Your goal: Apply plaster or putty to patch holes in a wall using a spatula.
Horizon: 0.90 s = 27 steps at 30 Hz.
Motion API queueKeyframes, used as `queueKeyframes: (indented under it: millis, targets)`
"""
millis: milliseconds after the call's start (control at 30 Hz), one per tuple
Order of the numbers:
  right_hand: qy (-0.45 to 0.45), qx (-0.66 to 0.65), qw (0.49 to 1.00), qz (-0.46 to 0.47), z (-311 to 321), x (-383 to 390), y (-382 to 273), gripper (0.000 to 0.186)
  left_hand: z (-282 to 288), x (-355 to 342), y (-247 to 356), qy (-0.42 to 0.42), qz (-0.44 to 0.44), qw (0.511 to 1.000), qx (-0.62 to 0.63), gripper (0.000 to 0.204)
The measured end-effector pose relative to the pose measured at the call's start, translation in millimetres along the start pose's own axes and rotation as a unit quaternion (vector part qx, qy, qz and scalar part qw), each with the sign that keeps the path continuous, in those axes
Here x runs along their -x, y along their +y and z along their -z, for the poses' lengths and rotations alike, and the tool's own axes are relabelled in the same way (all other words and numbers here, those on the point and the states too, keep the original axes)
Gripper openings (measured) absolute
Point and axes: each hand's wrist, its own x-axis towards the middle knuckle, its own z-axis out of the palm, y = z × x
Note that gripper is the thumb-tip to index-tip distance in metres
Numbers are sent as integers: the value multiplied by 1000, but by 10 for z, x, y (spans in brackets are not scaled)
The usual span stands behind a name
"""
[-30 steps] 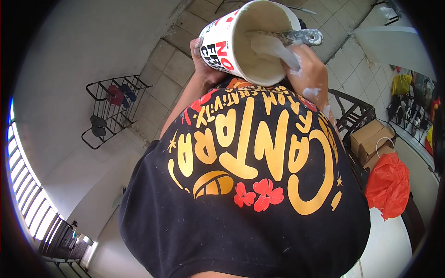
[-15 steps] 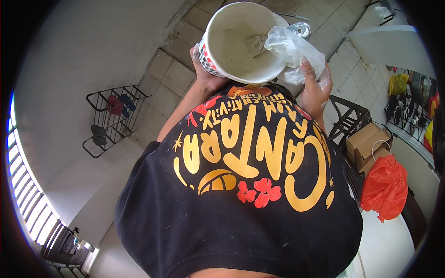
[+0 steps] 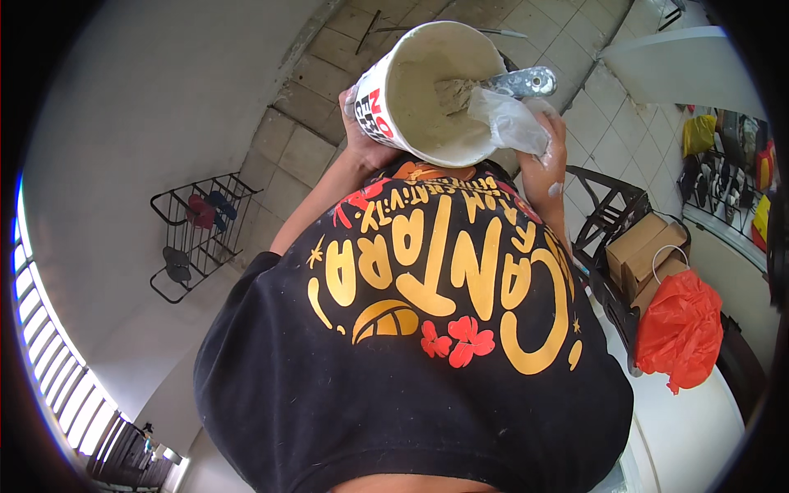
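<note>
In front of my chest a white bucket (image 3: 411, 123) is tilted with its mouth toward me; a thin pale paste coats its inside. My left hand (image 3: 367, 145) is wrapped round its left outer side. A scraper (image 3: 528, 81) with a smeared grey-blue handle lies across the right rim, and a lump of grey-beige paste (image 3: 454, 94) covers its end inside the bucket. My right hand (image 3: 544, 148), whitened with paste, grips a crumpled translucent plastic bag (image 3: 505, 119) whose free end hangs over the rim, just under the handle. The right fingertips are partly hidden by the bag.
A black wire rack (image 3: 205, 234) with slippers stands by the left wall. To the right are a black metal stand (image 3: 600, 201), a cardboard box (image 3: 645, 255) and a red plastic bag (image 3: 680, 329). Beyond the bucket, a thin rod (image 3: 501, 33) lies on the tiled floor.
The bucket has come slightly nearer and to the right, tilted further toward me. My right hand has moved a little left with the plastic bag, and more of the scraper's handle shows.
</note>
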Motion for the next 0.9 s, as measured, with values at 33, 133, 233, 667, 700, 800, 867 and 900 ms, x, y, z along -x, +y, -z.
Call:
queueKeyframes:
  millis: [33, 133, 233, 667, 700, 800, 867, 900]
  targets:
    - [2, 1, 1000, -3, 23, -14, -8, 41, -98, -29, -55, 77, -29, 993, -82, 78]
    - [2, -32, 999, -25, 102, -69, -25, 38, -112, -128, -83, 169, -51, 971, -159, 75]
    - [7, 102, 994, 29, 166, -83, 97, 39, -118, -200, -109, 157, -44, 974, -156, 74]
    - [89, -103, 990, 43, 370, -266, 474, 36, -26, -632, -300, 129, -68, 978, -146, 80]
    - [85, -105, 990, 42, 381, -260, 494, 36, -5, -623, -313, 132, -71, 978, -145, 80]
    - [73, -20, 993, 87, 397, -314, 510, 37, -12, -644, -364, 139, -95, 973, -156, 82]
    - [111, -159, 981, 6, 368, -348, 500, 37, -49, -654, -419, 147, -104, 972, -148, 84]
    - [127, -227, 965, -37, 361, -364, 504, 37, -36, -634, -430, 149, -108, 972, -146, 84]
